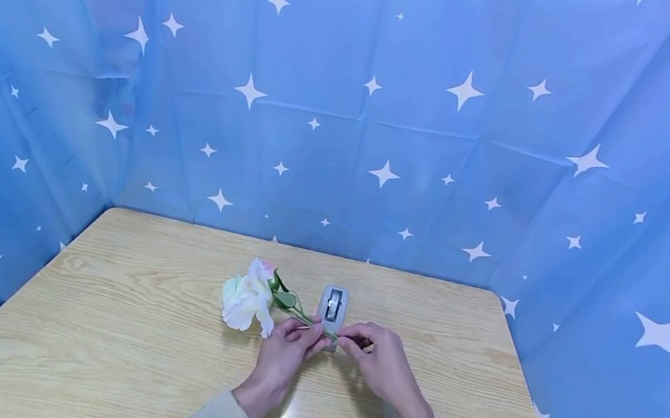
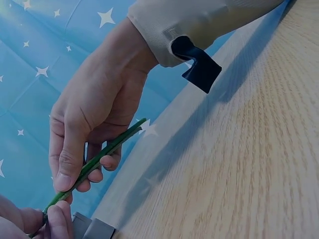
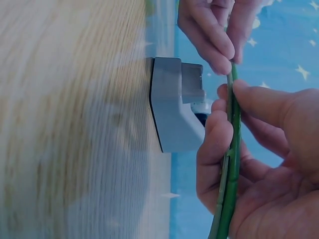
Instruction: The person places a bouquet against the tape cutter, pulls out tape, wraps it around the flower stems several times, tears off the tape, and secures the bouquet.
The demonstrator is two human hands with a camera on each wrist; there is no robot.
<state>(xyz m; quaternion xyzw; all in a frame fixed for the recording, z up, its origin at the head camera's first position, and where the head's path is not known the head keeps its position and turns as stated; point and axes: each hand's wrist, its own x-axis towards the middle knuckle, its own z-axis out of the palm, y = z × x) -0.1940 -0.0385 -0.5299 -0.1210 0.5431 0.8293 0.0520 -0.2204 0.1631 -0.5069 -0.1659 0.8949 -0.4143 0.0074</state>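
White artificial flowers (image 1: 247, 302), tinged pink at the top, lie over to the left in the head view, with green leaves and long stems. My left hand (image 1: 281, 360) pinches the green stems (image 2: 102, 158) between thumb and fingers. Farther along, near the cut ends, my right hand (image 1: 378, 362) pinches the same stems, its thumb pressed along them in the right wrist view. Behind and below the stems stands a grey tape dispenser (image 1: 324, 303), partly covered by the left fingers in the head view. Its sloped side (image 3: 169, 109) shows in the right wrist view.
A light wooden table (image 1: 147, 355) spreads under both hands. Blue curtains with white stars (image 1: 329, 88) hang behind it and along both sides. A dark strap (image 2: 199, 64) sticks out from the right sleeve.
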